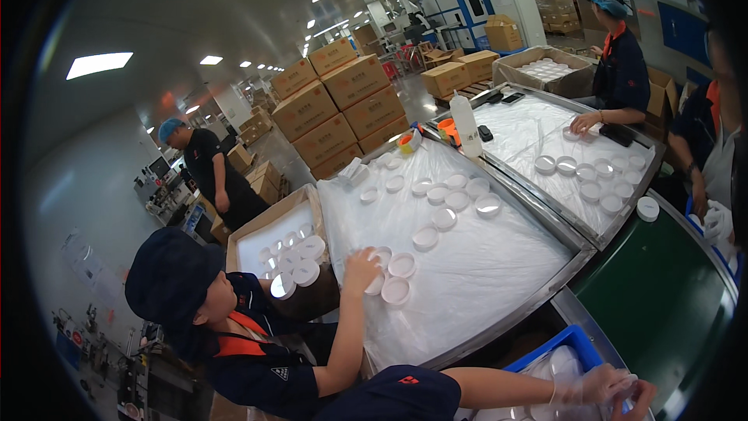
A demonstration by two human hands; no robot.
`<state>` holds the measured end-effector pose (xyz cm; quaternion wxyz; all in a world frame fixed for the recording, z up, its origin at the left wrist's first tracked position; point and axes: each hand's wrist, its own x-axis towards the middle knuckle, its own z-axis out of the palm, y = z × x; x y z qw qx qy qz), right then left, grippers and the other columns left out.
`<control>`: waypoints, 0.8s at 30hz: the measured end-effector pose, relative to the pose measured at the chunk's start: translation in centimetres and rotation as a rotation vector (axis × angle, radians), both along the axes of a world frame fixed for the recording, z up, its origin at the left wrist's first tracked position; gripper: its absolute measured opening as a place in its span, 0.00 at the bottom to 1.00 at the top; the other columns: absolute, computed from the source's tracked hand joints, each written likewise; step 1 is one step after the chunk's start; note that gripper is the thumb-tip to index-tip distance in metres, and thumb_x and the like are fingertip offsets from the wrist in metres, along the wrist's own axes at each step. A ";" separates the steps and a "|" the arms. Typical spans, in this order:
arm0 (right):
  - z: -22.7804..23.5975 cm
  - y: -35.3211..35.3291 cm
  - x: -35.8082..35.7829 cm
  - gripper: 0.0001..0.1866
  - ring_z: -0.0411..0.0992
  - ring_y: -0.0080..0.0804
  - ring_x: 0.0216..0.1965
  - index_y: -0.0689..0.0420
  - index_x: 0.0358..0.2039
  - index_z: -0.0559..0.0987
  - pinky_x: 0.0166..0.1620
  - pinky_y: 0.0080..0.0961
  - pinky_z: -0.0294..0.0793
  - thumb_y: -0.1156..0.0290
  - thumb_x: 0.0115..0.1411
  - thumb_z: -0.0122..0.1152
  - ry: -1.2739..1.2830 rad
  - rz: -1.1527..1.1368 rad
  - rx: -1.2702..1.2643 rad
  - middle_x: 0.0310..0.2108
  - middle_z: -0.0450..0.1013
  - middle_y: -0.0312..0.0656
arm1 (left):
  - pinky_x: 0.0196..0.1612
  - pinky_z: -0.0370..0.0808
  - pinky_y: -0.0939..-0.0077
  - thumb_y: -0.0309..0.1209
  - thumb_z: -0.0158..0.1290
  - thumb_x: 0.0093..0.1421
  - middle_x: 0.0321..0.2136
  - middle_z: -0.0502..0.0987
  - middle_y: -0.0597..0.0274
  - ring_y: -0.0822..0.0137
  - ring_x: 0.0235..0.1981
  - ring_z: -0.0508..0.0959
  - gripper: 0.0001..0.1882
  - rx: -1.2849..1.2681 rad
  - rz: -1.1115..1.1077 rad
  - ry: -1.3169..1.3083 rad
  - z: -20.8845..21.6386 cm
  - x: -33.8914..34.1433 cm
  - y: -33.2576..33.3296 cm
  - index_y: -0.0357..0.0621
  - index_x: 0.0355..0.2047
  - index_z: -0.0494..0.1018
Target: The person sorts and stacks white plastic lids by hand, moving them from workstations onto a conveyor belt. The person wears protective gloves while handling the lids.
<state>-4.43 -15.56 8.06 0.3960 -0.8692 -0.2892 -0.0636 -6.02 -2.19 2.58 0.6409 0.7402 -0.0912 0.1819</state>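
At the lower right, my left hand reaches in from a navy sleeve, with clear, thin plastic around the wrist. Its fingers are drawn together in a pinch at a small whitish, see-through bit. My right hand meets it there, fingers bent in and partly cut off by the lower edge. What the two hands pinch is too small to name. Just left of them sits a blue crate holding round white, clear-topped containers. Beyond my hands runs a green conveyor belt.
A plastic-covered table carries several round containers; a co-worker's hand touches some. On another table a second co-worker handles similar ones. A white bottle stands between. Stacked cartons rise behind. One container sits on the belt's edge.
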 end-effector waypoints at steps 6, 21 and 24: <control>-1.6 0.0 0.0 0.17 0.65 0.39 0.33 0.61 0.36 0.71 0.38 0.31 0.66 0.76 0.42 0.59 0.141 -0.127 0.058 0.33 0.66 0.47 | 0.24 0.71 0.67 0.32 0.43 0.56 0.27 0.73 0.52 0.54 0.24 0.75 0.11 0.284 -0.098 -0.018 -0.6 0.0 -0.3 0.42 0.36 0.69; -0.6 -6.5 5.1 0.07 0.68 0.32 0.24 0.59 0.25 0.76 0.30 0.26 0.67 0.69 0.50 0.59 0.520 0.610 0.122 0.21 0.71 0.43 | 0.20 0.66 0.66 0.37 0.42 0.58 0.16 0.72 0.53 0.54 0.17 0.72 0.13 0.592 -0.194 0.276 0.9 -0.1 2.3 0.43 0.26 0.72; -0.9 -10.9 11.5 0.08 0.68 0.26 0.26 0.60 0.24 0.76 0.32 0.22 0.67 0.68 0.52 0.56 0.493 0.153 0.340 0.22 0.72 0.41 | 0.21 0.68 0.66 0.40 0.44 0.56 0.17 0.72 0.54 0.55 0.19 0.73 0.13 0.741 -0.252 0.349 1.3 -1.1 1.8 0.45 0.27 0.72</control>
